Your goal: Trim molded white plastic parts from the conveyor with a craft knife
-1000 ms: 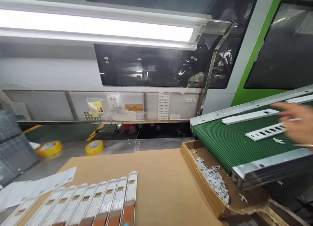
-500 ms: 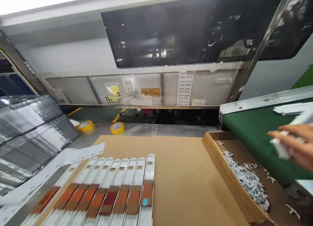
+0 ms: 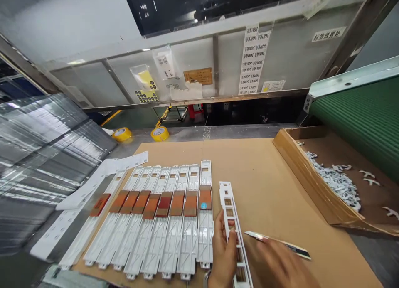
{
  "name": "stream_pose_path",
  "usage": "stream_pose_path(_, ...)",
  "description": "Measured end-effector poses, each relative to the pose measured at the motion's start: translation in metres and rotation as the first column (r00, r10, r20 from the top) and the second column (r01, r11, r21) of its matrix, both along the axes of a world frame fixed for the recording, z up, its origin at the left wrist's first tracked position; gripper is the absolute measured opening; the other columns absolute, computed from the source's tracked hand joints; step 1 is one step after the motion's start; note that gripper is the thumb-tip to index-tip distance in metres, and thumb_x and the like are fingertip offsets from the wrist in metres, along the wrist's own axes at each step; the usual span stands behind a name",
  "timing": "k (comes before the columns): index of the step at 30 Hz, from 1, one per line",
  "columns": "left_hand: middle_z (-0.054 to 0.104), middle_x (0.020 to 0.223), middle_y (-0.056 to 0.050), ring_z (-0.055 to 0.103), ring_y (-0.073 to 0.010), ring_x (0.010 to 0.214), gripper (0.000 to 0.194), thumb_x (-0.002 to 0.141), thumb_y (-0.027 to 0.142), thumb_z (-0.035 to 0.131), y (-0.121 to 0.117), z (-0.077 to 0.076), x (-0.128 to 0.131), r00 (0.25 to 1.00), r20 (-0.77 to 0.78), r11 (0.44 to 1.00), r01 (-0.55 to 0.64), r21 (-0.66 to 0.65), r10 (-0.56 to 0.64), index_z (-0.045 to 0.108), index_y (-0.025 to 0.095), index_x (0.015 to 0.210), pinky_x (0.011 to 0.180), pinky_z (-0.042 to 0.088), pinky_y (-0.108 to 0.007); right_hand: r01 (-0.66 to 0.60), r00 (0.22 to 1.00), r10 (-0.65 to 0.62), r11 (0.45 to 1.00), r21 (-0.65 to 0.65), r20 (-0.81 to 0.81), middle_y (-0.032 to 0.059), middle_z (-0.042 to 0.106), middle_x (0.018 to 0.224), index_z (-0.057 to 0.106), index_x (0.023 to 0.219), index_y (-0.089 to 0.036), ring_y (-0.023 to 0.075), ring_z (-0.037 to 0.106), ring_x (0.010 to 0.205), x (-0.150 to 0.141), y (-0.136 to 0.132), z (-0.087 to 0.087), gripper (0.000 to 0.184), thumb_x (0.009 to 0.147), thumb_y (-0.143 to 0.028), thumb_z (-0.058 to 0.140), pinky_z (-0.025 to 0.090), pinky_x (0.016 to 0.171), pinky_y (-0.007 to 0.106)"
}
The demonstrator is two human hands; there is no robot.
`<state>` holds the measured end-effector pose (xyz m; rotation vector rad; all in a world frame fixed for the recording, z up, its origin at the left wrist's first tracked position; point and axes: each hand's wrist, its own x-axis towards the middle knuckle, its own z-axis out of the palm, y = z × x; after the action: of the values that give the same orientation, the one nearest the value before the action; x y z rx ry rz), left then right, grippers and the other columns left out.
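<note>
My left hand (image 3: 225,252) is closed around a long white plastic strip (image 3: 230,213) with a row of rectangular openings, tilted over the cardboard. To its right, my right hand (image 3: 280,263) is smeared by motion, its fingers at a utility knife (image 3: 297,249) with the blade pointing left. Whether those fingers grip the knife I cannot tell. Left of my left hand lie several white plastic slats (image 3: 174,242) side by side, with brown and reddish blocks (image 3: 178,203) across them. The rightmost block (image 3: 205,198) bears a round blue sticker.
A cardboard tray (image 3: 307,188) of small white plastic pieces (image 3: 338,184) stands at right, beside a green conveyor belt (image 3: 368,121). Two yellow tape rolls (image 3: 160,134) sit at the back edge. Wrapped grey stacks (image 3: 46,163) and paper strips (image 3: 102,178) are at left.
A hand with a white piece was over the green belt at right. Now the white strip is in my left hand above the cardboard, and the knife is in view. The view has tipped downward.
</note>
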<state>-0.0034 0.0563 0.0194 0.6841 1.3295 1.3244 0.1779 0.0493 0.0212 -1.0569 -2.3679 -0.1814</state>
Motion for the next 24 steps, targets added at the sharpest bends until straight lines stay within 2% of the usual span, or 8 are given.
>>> stream_pose_path(4,0.055,0.132,-0.014,0.048,-0.0243,0.127,0.058,0.092,0.044,0.047,-0.019,-0.015,0.001,0.976,-0.214,0.998,0.033,-0.045,-0.042,0.039,0.016,0.142,0.11,0.034,-0.039,0.129,0.989,-0.127,0.992,-0.016,0.071,0.013,0.065,0.11,0.059,0.119,-0.016,0.0249,0.06,0.098,0.008,0.028,-0.028,0.038,0.098,-0.041,0.038,0.05,0.079,0.039)
stream_pose_path(7,0.045,0.145,-0.015,0.039,-0.0232,0.135,0.053,0.096,0.033,0.035,-0.029,-0.025,0.016,0.885,-0.452,0.994,0.101,-0.047,-0.111,0.035,0.014,0.145,0.115,0.028,-0.039,0.166,0.983,-0.16,0.984,-0.066,0.086,0.0084,0.065,0.091,0.063,0.101,-0.019,0.021,0.06,0.081,0.017,0.031,-0.034,0.031,0.099,-0.037,0.037,0.049,0.07,0.035)
stream_pose_path(11,0.04,0.148,-0.017,0.039,-0.0245,0.136,0.055,0.093,0.02,0.031,-0.043,-0.04,0.038,0.608,-0.789,0.993,0.118,-0.012,-0.082,0.031,0.014,0.148,0.111,0.035,-0.041,0.264,0.963,-0.257,0.958,-0.108,0.074,0.005,0.06,0.072,0.056,0.083,-0.02,0.0192,0.058,0.065,0.037,0.027,-0.03,0.031,0.099,-0.036,0.035,0.048,0.06,0.033)
stream_pose_path(14,0.045,0.146,-0.013,0.039,-0.026,0.136,0.058,0.09,0.02,0.042,-0.042,-0.044,0.045,0.325,-0.945,0.993,0.095,0.074,0.039,0.034,0.018,0.147,0.105,0.038,-0.04,0.333,0.942,-0.325,0.931,-0.149,0.079,0.0052,0.065,0.075,0.054,0.09,-0.02,0.0169,0.063,0.065,0.047,0.029,-0.026,0.028,0.099,-0.038,0.035,0.049,0.054,0.027)
stream_pose_path(16,0.049,0.145,-0.008,0.039,-0.0241,0.136,0.06,0.089,0.029,0.048,-0.033,-0.041,0.043,0.182,-0.971,0.969,0.161,0.186,0.156,0.036,0.02,0.147,0.103,0.038,-0.038,0.344,0.939,-0.336,0.923,-0.173,0.072,0.0049,0.068,0.079,0.054,0.098,-0.019,0.015,0.066,0.063,0.047,0.033,-0.022,0.026,0.099,-0.039,0.037,0.049,0.05,0.023)
stream_pose_path(18,0.045,0.148,-0.005,0.036,-0.0228,0.138,0.063,0.087,0.038,0.05,-0.021,-0.036,0.037,0.086,-0.983,0.934,0.308,0.181,0.162,0.036,0.019,0.146,0.105,0.034,-0.038,0.311,0.95,-0.308,0.93,-0.198,0.046,0.0059,0.069,0.086,0.054,0.109,-0.018,0.0145,0.068,0.067,0.042,0.039,-0.018,0.027,0.1,-0.036,0.035,0.05,0.051,0.02)
stream_pose_path(20,0.041,0.15,-0.005,0.033,-0.023,0.14,0.067,0.085,0.042,0.049,-0.011,-0.031,0.03,0.006,-0.996,0.892,0.445,0.085,0.091,0.036,0.015,0.146,0.106,0.032,-0.039,0.242,0.97,-0.242,0.938,-0.248,0.032,0.0066,0.069,0.093,0.051,0.12,-0.018,0.0131,0.069,0.071,0.034,0.047,-0.014,0.031,0.1,-0.03,0.031,0.051,0.052,0.018)
stream_pose_path(24,0.044,0.147,-0.005,0.033,-0.022,0.14,0.067,0.084,0.042,0.049,-0.007,-0.035,0.023,-0.026,-0.994,0.868,0.491,0.078,0.105,0.039,0.012,0.143,0.103,0.033,-0.036,0.145,0.987,-0.117,0.95,-0.277,0.114,0.0036,0.068,0.093,0.05,0.132,-0.023,0.0113,0.068,0.069,0.019,0.062,-0.006,0.038,0.1,-0.031,0.032,0.048,0.047,0.017)
